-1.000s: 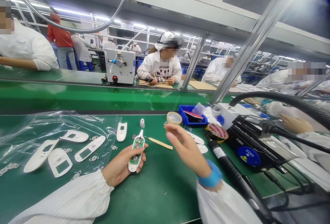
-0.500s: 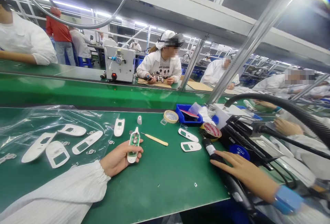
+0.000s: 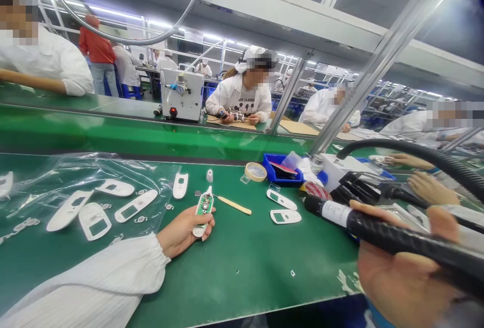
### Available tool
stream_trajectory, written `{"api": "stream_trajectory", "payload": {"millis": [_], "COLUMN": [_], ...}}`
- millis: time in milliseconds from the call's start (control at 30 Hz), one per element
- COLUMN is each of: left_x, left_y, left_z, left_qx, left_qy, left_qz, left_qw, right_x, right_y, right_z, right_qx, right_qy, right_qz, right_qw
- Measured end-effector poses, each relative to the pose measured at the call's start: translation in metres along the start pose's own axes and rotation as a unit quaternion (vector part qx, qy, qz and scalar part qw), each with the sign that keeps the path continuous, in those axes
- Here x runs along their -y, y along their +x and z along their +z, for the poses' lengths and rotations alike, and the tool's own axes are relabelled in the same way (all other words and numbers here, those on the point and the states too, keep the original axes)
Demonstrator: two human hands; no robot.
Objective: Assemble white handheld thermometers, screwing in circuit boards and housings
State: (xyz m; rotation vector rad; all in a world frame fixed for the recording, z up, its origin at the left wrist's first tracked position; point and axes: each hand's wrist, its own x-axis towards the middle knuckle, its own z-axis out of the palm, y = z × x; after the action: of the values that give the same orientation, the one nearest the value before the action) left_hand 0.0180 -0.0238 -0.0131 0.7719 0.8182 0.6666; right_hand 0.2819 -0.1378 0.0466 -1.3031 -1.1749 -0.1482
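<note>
In my left hand (image 3: 185, 231) is a small white thermometer-like device (image 3: 203, 212), its green circuit board facing up and its narrow tip pointing away. My right hand (image 3: 404, 272), large at the lower right, holds a black tool (image 3: 389, 235) with a white label, raised and pointing left. A yellow-handled pick (image 3: 234, 204) lies on the green mat just right of the device. Near the tip stand a white cap (image 3: 209, 175) and a small dark disc. White shell parts (image 3: 285, 216) lie between the pick and the black tool.
More white shells (image 3: 70, 210) and small clips lie on clear plastic at the left. A tape roll (image 3: 255, 172) and blue bin (image 3: 267, 173) sit at the back. A metal post (image 3: 348, 83) slants up at right; other people work beyond.
My right hand has picked up the black tool and turned palm up beneath it, lifting it from the table's right side. The left hand still holds the device; the view has shifted slightly.
</note>
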Motion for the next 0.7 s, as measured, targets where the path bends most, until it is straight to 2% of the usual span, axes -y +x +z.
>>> {"api": "stream_trajectory", "payload": {"millis": [33, 67, 133, 233, 333, 467, 700], "left_x": [0.0, 0.0, 0.0, 0.001, 0.002, 0.003, 0.004], "left_y": [-0.001, -0.001, -0.002, -0.001, 0.001, 0.003, 0.003], "left_z": [0.001, 0.001, 0.001, 0.0, 0.0, 0.0, 0.001], "left_qx": [-0.001, 0.001, 0.008, 0.017, 0.019, 0.017, 0.025], "left_qy": [-0.002, -0.007, -0.022, -0.036, -0.043, -0.051, -0.056], "left_qz": [-0.004, -0.007, -0.012, -0.021, -0.028, -0.02, -0.014], "left_qw": [1.0, 1.0, 1.0, 0.999, 0.999, 0.998, 0.998], "right_x": [0.016, 0.031, 0.054, 0.077, 0.089, 0.088, 0.076], "right_y": [0.002, 0.005, 0.009, 0.008, -0.001, -0.016, -0.031], "right_z": [0.014, 0.028, 0.053, 0.082, 0.104, 0.127, 0.144], "right_qx": [-0.08, -0.122, -0.127, -0.077, -0.029, 0.037, 0.071], "right_qy": [0.096, 0.174, 0.309, 0.416, 0.451, 0.468, 0.435], "right_qz": [0.023, 0.042, 0.087, 0.121, 0.13, 0.151, 0.184], "right_qw": [0.992, 0.976, 0.939, 0.898, 0.883, 0.87, 0.879]}}
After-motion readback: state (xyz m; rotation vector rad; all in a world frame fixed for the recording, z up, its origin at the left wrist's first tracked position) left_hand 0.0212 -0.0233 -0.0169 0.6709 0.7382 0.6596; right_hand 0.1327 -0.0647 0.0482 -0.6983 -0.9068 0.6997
